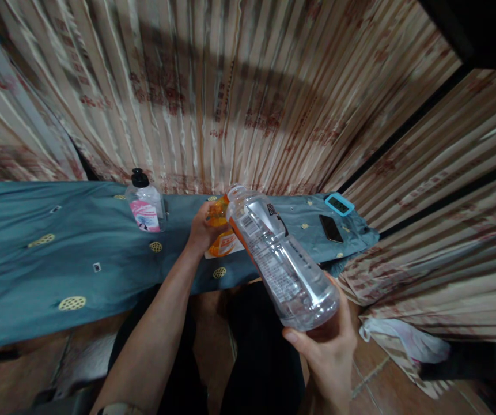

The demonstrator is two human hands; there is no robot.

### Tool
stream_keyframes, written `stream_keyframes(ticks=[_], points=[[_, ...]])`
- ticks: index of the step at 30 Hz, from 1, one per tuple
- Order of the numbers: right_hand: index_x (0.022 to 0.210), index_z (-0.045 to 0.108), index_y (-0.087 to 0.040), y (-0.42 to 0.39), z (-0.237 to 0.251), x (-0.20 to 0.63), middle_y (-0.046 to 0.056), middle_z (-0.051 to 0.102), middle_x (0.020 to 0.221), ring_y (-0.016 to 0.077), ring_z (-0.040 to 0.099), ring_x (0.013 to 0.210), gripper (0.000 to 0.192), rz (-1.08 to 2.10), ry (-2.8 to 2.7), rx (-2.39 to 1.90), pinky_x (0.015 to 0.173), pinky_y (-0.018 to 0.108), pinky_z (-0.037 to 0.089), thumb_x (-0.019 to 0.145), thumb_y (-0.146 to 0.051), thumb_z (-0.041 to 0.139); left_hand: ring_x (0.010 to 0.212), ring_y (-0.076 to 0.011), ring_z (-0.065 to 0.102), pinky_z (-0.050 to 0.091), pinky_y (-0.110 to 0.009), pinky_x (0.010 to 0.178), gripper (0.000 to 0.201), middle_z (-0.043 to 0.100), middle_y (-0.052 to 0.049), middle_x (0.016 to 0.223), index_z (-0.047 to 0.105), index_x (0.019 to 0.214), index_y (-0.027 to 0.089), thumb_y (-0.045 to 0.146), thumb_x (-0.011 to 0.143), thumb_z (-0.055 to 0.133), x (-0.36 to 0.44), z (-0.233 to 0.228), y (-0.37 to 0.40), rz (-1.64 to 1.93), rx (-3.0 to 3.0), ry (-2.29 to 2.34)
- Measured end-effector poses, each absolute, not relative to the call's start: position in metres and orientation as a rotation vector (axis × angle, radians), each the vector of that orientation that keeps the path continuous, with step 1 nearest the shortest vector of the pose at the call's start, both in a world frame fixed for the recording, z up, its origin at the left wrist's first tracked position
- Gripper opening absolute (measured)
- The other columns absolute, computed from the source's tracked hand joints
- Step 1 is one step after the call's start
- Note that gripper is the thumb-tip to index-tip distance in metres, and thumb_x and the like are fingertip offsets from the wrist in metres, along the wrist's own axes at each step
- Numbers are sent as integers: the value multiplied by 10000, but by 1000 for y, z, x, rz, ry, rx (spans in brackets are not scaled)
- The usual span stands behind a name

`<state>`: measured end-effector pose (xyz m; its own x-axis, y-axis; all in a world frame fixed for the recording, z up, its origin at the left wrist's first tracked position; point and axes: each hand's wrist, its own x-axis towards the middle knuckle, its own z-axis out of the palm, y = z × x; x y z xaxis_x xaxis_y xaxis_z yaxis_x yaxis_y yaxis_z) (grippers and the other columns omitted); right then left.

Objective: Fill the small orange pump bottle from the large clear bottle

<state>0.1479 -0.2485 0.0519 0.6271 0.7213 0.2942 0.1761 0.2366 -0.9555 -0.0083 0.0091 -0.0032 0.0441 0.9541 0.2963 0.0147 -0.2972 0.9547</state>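
Striped curtains hang close behind a tabletop (36,259) draped in a blue-green cloth with yellow dots. At the centre, the right hand (332,351) grips the base of a clear plastic bottle (280,259), tilted steeply so its open neck points down and away toward an orange bottle (220,230). The left hand (202,227) is wrapped around that orange bottle, which stands near the tabletop's front edge on or just over the cloth. The two mouths meet or nearly meet; the exact contact is hidden by the clear bottle's neck. The clear bottle looks almost empty.

To do this well, I judge that the left hand should keep the orange bottle upright and steady while the right hand holds the necks lined up and tips slowly, since both openings are narrow and any slip would wet the cloth.

Further out, a clear bottle with a black cap and pink label (145,204) stands to the left, well apart. To the right lie a dark phone (330,228) and a blue-framed timer (339,204) near the tabletop's right end. Open cloth spreads to the left; the front edge sits just below the orange bottle, with the person's dark-clad legs beneath.
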Motion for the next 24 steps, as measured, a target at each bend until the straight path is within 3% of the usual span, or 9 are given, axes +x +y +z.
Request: stream_keyframes(ticks=[10, 24], points=[[1360, 628, -182, -250, 48, 151, 141, 737, 1329, 330, 722, 1174, 934, 398, -880, -1335, 905, 381, 591, 530, -351, 1022, 1063, -258, 695, 539, -402, 967, 561, 751, -45, 1082, 643, 1044, 205, 333, 539, 854, -9, -6, 9, 1366, 1460, 1017], [1414, 608, -195, -254, 36, 167, 152, 719, 1365, 339, 727, 1188, 947, 396, -991, -1358, 893, 390, 631, 566, -321, 1011, 1007, -260, 700, 551, -392, 934, 550, 753, -47, 1057, 645, 1028, 210, 345, 542, 863, -7, -5, 6, 1376, 1420, 974]])
